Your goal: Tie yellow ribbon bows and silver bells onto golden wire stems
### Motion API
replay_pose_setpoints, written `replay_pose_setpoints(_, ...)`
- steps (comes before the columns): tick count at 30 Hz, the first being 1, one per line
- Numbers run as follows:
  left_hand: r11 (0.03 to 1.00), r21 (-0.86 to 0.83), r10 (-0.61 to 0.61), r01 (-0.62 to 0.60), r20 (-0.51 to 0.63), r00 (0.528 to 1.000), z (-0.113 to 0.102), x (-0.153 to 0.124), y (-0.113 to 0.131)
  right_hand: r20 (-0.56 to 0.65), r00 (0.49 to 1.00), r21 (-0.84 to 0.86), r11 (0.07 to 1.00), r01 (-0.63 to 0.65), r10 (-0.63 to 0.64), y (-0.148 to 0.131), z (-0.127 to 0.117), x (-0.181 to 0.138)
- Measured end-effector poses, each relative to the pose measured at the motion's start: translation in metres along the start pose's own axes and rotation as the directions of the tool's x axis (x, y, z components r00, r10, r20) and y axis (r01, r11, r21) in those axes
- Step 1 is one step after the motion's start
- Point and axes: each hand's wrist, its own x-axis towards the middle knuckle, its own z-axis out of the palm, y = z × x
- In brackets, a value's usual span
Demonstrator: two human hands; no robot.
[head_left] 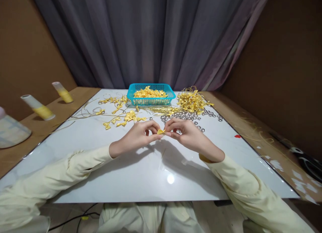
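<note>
Yellow ribbon piece (pixel 161 132) pinched between the fingers of your left hand (pixel 137 134) and right hand (pixel 188 134), held above the white counter (pixel 130 182); silver rings (pixel 181 116) near your right hand, blue basket (pixel 151 101) beyond.

Your left hand (pixel 136 136) and right hand (pixel 190 135) face each other, fingertips nearly meeting, each thumb and index finger drawn into a pinch. Behind the left hand, your bare left wrist (pixel 115 149) leads into the left forearm (pixel 75 169), sleeved in pale yellow, slanting back and outward. Your right forearm (pixel 241 182) mirrors it behind the right hand. Your lap (pixel 151 218) sits below both hands.
</note>
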Motion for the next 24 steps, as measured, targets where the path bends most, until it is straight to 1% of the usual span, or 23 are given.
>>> replay_pose_setpoints(4,1.000,0.025,0.010,-0.010,0.007,1.000,-0.003,0.000,0.005,0.009,1.000,0.002,1.000,-0.009,0.009,-0.002,-0.001,-0.001)
replay_pose_setpoints(7,1.000,0.016,-0.001,0.000,0.037,0.999,-0.005,0.001,0.006,0.021,1.000,0.002,1.000,-0.009,0.009,-0.004,-0.002,-0.001)
replay_pose_setpoints(13,0.986,-0.109,-0.107,0.127,0.170,0.980,-0.009,0.002,0.013,0.022,1.000,-0.056,0.998,-0.010,0.011,-0.006,0.000,-0.002)
replay_pose_setpoints(17,0.964,-0.184,-0.147,0.192,0.233,0.961,-0.009,0.003,0.016,0.006,1.000,-0.072,0.997,0.001,-0.001,-0.004,0.002,-0.003)
replay_pose_setpoints(21,0.950,-0.212,-0.177,0.229,0.238,0.955,-0.008,0.004,0.010,0.020,1.000,-0.029,1.000,0.003,-0.003,-0.005,0.002,-0.003)
replay_pose_setpoints(24,0.963,-0.193,-0.144,0.186,0.215,0.966,-0.008,0.005,0.003,0.035,0.999,0.051,0.998,-0.041,0.039,-0.004,0.000,-0.001)
